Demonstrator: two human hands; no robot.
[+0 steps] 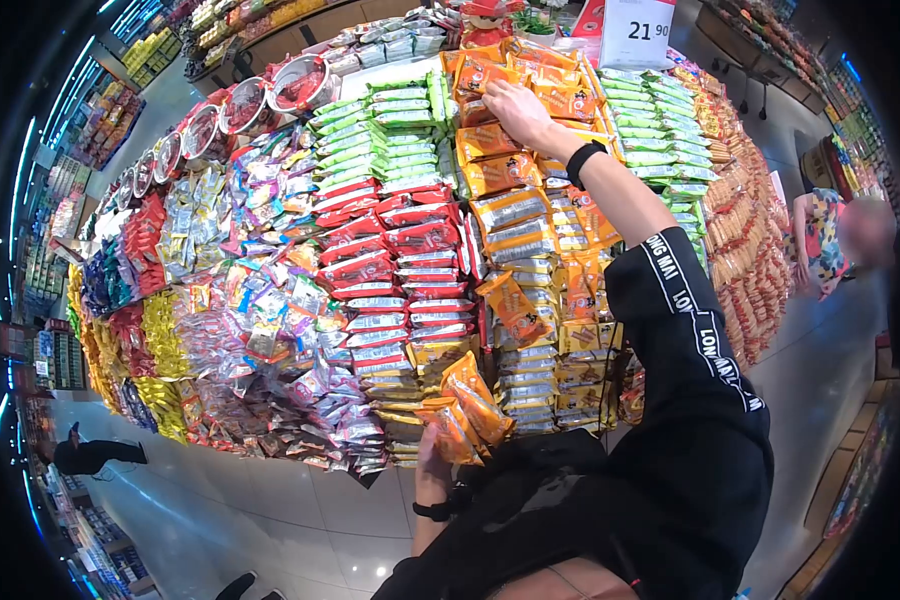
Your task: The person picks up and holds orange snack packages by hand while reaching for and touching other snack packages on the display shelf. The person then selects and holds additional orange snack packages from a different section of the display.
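My left hand (432, 462), low at the display's front edge, holds several orange snack packets (460, 425); its fingers are partly hidden behind them. At the back of the display, my right hand (518, 110) has its fingers bent onto an orange snack packet (478, 75) in the top of an orange stack. More orange packets (500, 175) lie in rows below that hand. One loose orange packet (513, 308) rests at an angle on silver-backed packs (525, 375). Red packets (360, 265) and green packets (400, 120) are stacked to the left.
More green packets (660, 130) and a slope of reddish-brown packs (740, 220) fill the right side. Loose wrapped sweets (270, 290) and clear tubs (300, 85) line the left. A price sign (635, 35) reading 21.90 stands at the back. Another person (820, 240) is at right.
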